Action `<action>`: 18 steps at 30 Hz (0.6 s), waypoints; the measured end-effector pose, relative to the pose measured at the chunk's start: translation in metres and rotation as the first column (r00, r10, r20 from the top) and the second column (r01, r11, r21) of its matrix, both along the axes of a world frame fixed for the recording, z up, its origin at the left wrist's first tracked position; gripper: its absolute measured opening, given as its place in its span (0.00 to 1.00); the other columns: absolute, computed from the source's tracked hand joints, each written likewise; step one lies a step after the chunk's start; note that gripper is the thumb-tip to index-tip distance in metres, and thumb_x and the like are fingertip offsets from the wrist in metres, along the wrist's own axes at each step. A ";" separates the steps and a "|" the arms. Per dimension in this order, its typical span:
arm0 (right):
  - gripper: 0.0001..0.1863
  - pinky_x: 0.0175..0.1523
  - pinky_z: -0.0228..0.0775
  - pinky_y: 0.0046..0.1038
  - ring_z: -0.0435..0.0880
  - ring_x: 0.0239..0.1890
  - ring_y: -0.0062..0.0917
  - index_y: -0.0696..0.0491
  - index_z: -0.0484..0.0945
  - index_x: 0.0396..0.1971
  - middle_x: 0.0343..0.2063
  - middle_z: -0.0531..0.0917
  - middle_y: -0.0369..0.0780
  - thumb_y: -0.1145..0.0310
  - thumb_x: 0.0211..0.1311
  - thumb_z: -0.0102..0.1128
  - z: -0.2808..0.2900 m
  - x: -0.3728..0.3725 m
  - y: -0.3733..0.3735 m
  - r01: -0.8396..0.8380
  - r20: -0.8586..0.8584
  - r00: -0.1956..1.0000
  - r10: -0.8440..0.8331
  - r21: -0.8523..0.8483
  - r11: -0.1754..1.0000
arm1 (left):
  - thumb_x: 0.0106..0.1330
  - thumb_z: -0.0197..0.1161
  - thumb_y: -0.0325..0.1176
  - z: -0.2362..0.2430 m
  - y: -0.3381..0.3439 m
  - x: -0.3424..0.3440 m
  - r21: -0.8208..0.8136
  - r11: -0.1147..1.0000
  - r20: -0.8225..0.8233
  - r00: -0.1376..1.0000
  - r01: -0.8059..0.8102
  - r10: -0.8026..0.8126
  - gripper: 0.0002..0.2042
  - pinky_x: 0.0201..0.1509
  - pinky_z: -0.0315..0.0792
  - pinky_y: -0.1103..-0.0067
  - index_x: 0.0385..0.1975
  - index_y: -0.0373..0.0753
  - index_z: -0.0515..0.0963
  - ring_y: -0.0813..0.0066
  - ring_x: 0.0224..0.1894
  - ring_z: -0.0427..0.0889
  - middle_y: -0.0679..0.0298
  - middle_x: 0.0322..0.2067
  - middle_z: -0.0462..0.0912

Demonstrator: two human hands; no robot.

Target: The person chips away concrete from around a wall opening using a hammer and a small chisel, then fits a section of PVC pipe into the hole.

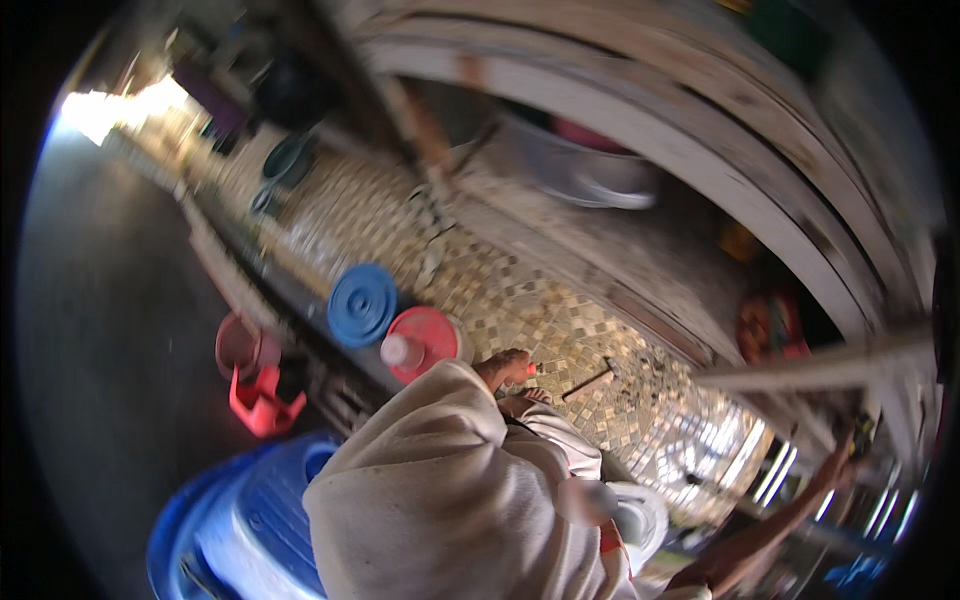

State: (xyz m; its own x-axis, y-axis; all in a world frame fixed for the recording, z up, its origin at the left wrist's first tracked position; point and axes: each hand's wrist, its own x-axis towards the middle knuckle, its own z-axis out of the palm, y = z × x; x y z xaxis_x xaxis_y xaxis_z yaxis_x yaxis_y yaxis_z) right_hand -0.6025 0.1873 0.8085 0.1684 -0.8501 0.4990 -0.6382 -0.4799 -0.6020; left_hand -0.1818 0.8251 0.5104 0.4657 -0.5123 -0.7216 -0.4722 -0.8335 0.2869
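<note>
My left hand is low in front of my body, its fingers curled at a small orange-red object whose kind I cannot make out. Just right of it, a hammer lies on the tiled floor. My right arm stretches far to the right. At its end my right hand is small and blurred beside the wooden frame, closed around a yellow-and-dark object. Below my left hand, part of my foot shows.
A wooden bench-like structure spans the upper right, with a metal basin beneath. Along the left are a round blue lid, a red-lidded container, a red plastic stool and a blue barrel. Tiles cover the floor.
</note>
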 end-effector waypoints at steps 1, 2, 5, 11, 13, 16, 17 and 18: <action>0.42 0.66 0.71 0.43 0.79 0.62 0.42 0.60 0.69 0.70 0.64 0.78 0.50 0.46 0.67 0.68 0.000 -0.006 -0.028 0.091 -0.084 0.992 -0.092 -0.024 0.996 | 0.60 0.68 0.37 0.007 0.004 0.002 0.020 0.997 -0.055 0.996 -0.073 0.074 0.14 0.42 0.82 0.64 0.39 0.32 0.85 0.60 0.33 0.90 0.54 0.31 0.90; 0.44 0.67 0.71 0.44 0.79 0.63 0.44 0.59 0.69 0.70 0.65 0.78 0.50 0.41 0.65 0.68 0.001 -0.008 -0.056 0.174 -0.162 0.970 -0.180 -0.049 0.984 | 0.60 0.68 0.37 0.010 0.015 0.001 0.040 0.990 -0.113 0.984 -0.135 0.139 0.14 0.41 0.82 0.65 0.39 0.33 0.85 0.60 0.33 0.90 0.54 0.31 0.90; 0.47 0.67 0.69 0.43 0.77 0.65 0.48 0.58 0.69 0.70 0.65 0.77 0.51 0.38 0.62 0.68 -0.004 0.021 -0.097 0.195 -0.345 0.925 -0.161 0.067 0.978 | 0.58 0.70 0.37 -0.028 0.085 -0.026 0.039 0.885 -0.162 0.871 -0.464 0.464 0.12 0.35 0.82 0.68 0.37 0.36 0.87 0.64 0.32 0.90 0.55 0.29 0.90; 0.46 0.67 0.69 0.43 0.77 0.65 0.47 0.58 0.70 0.70 0.65 0.78 0.51 0.38 0.63 0.67 -0.028 0.019 -0.109 0.244 -0.482 0.856 -0.187 0.059 0.968 | 0.56 0.74 0.39 -0.047 0.145 -0.046 0.219 0.704 -0.258 0.656 -0.675 0.709 0.09 0.29 0.80 0.70 0.31 0.41 0.85 0.67 0.26 0.88 0.58 0.26 0.88; 0.45 0.67 0.69 0.43 0.77 0.65 0.47 0.58 0.70 0.69 0.64 0.78 0.51 0.38 0.63 0.67 -0.034 0.008 -0.116 0.240 -0.507 0.842 -0.183 0.048 0.970 | 0.56 0.75 0.39 -0.052 0.148 -0.049 0.131 0.749 -0.266 0.705 -0.649 0.657 0.09 0.28 0.80 0.70 0.28 0.42 0.84 0.67 0.25 0.88 0.58 0.26 0.88; 0.45 0.66 0.69 0.43 0.77 0.65 0.47 0.58 0.70 0.69 0.64 0.78 0.51 0.38 0.64 0.67 -0.029 -0.011 -0.128 0.186 -0.524 0.835 -0.170 -0.021 0.982 | 0.57 0.73 0.43 -0.069 0.132 -0.036 0.172 0.651 -0.346 0.574 -0.739 0.742 0.12 0.30 0.80 0.70 0.33 0.44 0.84 0.68 0.27 0.87 0.58 0.27 0.87; 0.45 0.66 0.69 0.43 0.77 0.65 0.46 0.58 0.70 0.69 0.64 0.78 0.51 0.38 0.64 0.67 -0.017 -0.013 -0.139 0.126 -0.550 0.820 -0.158 -0.097 0.987 | 0.57 0.72 0.44 -0.077 0.110 -0.028 0.190 0.792 -0.330 0.722 -0.581 0.608 0.13 0.30 0.80 0.70 0.36 0.43 0.85 0.67 0.28 0.88 0.59 0.27 0.88; 0.45 0.66 0.69 0.43 0.77 0.65 0.46 0.58 0.70 0.69 0.64 0.78 0.51 0.38 0.64 0.66 0.005 -0.011 -0.148 0.023 -0.606 0.781 -0.150 -0.212 0.977 | 0.57 0.71 0.45 -0.081 0.081 -0.025 0.203 0.901 -0.326 0.841 -0.384 0.432 0.15 0.31 0.80 0.70 0.38 0.43 0.86 0.66 0.29 0.88 0.59 0.28 0.88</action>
State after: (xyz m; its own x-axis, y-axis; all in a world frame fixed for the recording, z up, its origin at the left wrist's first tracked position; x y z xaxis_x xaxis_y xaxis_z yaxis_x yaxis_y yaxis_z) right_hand -0.6139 0.0395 0.8136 0.4237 -0.7798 0.4608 -0.8850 -0.4648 0.0273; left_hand -0.2065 0.9061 0.4297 0.3133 -0.2270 -0.9221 0.0324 -0.9679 0.2493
